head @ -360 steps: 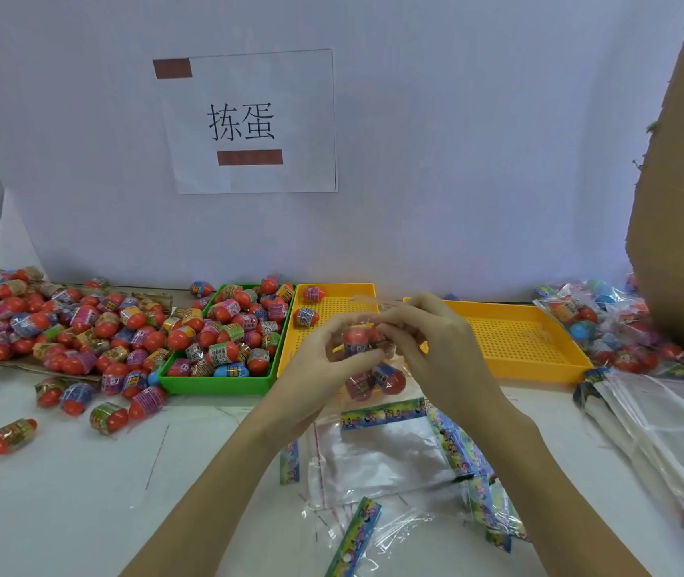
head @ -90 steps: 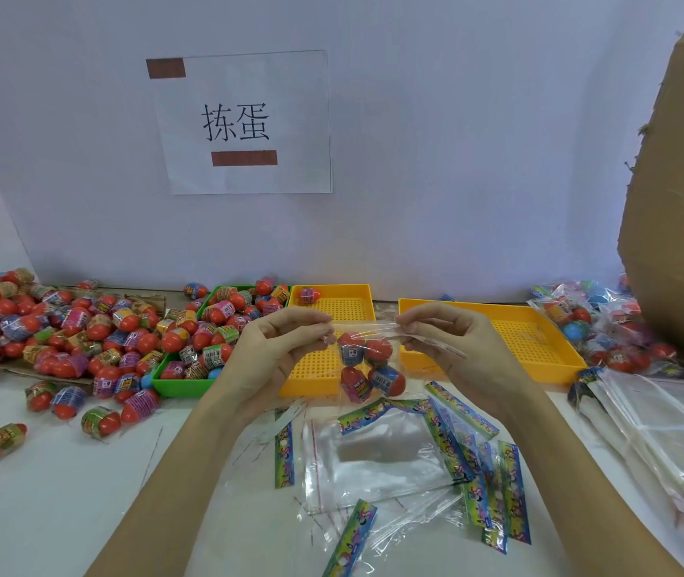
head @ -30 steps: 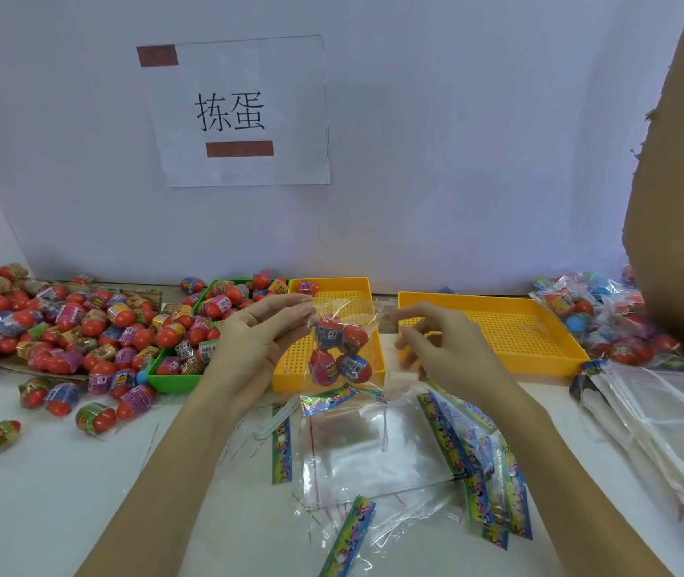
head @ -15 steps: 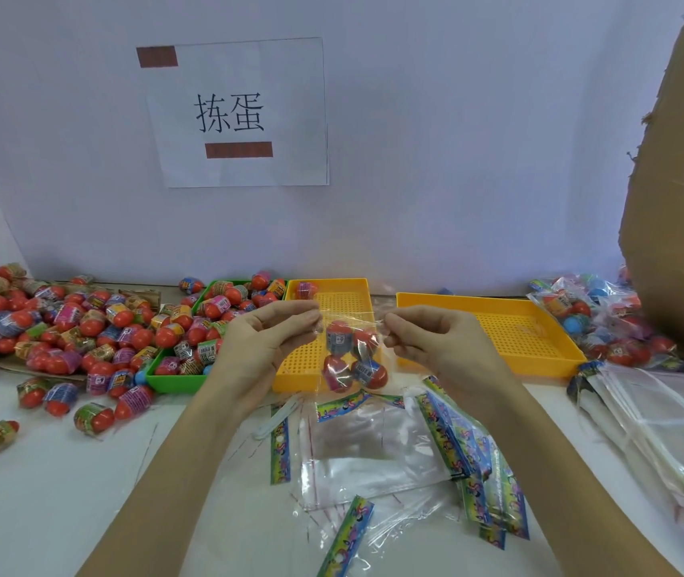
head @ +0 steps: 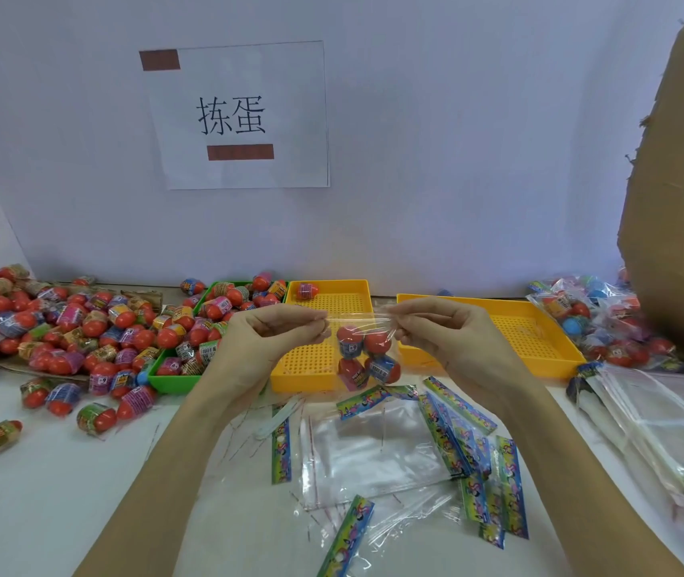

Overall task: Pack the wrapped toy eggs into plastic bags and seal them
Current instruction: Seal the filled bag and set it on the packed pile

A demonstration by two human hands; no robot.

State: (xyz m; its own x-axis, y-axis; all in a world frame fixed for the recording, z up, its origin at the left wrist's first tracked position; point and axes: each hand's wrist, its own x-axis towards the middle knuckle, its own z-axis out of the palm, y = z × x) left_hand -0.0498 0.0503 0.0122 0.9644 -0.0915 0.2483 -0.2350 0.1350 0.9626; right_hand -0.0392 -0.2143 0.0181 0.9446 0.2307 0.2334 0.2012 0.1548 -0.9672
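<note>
A clear plastic bag point(head: 367, 358) with several red wrapped toy eggs inside hangs in the air above the near yellow tray point(head: 311, 374). My left hand point(head: 267, 339) pinches the bag's top edge at its left end. At the right end of that edge my right hand point(head: 440, 335) pinches it too, and the top is stretched flat between them. Loose wrapped eggs point(head: 61, 326) lie heaped on the left, some in a green tray point(head: 174, 381). Empty bags with colourful header strips point(head: 373, 451) lie on the table below my hands.
A second yellow tray point(head: 540, 360) sits at the right. Beyond it lies a pile of filled bags point(head: 594, 322). A stack of clear bags point(head: 665, 422) lies at the near right, under a tall cardboard box point(head: 681, 202). A paper sign point(head: 240, 114) hangs on the wall.
My right hand went back to the bag's top edge after letting go a second ago. Both hands have drawn apart and pulled the top of the bag taut.
</note>
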